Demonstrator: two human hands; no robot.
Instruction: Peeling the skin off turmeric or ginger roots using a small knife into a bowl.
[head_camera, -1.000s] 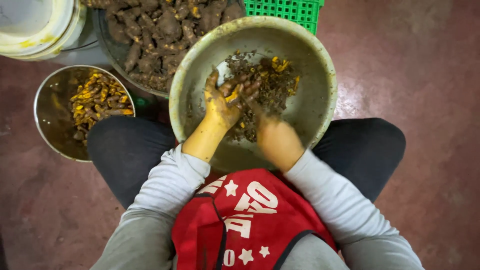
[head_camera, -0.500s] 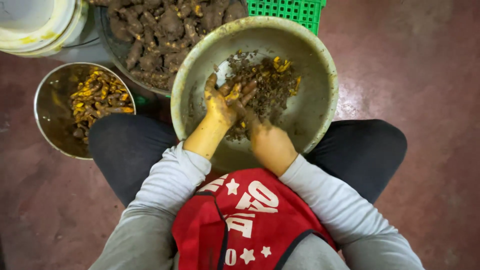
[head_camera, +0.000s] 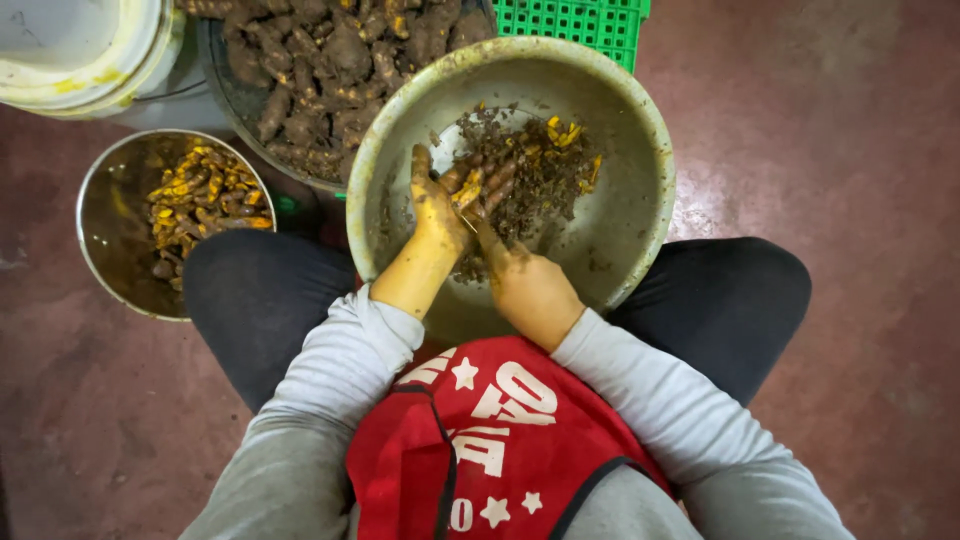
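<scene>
A seated person works over a wide, worn grey metal basin (head_camera: 640, 130) resting between the knees. The yellow-stained left hand (head_camera: 437, 205), fingers loosely curled, grips a small muddy root piece (head_camera: 470, 185); the right hand (head_camera: 525, 285) pinches something against it, though what cannot be told. Brown peelings with yellow scraps (head_camera: 545, 165) lie at the basin's centre. At 9 o'clock stands a round steel bowl (head_camera: 105, 260) of peeled yellow roots (head_camera: 200, 195); at 11 o'clock, a dark tub of unpeeled brown roots (head_camera: 330, 60).

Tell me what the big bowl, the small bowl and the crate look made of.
Big bowl: likely metal, dull grey, smeared with dirt, thin rolled rim. Small bowl: metal, probably steel, shinier with reflections on its wall. Crate: looks like moulded plastic, bright green with a grid of holes.
</scene>
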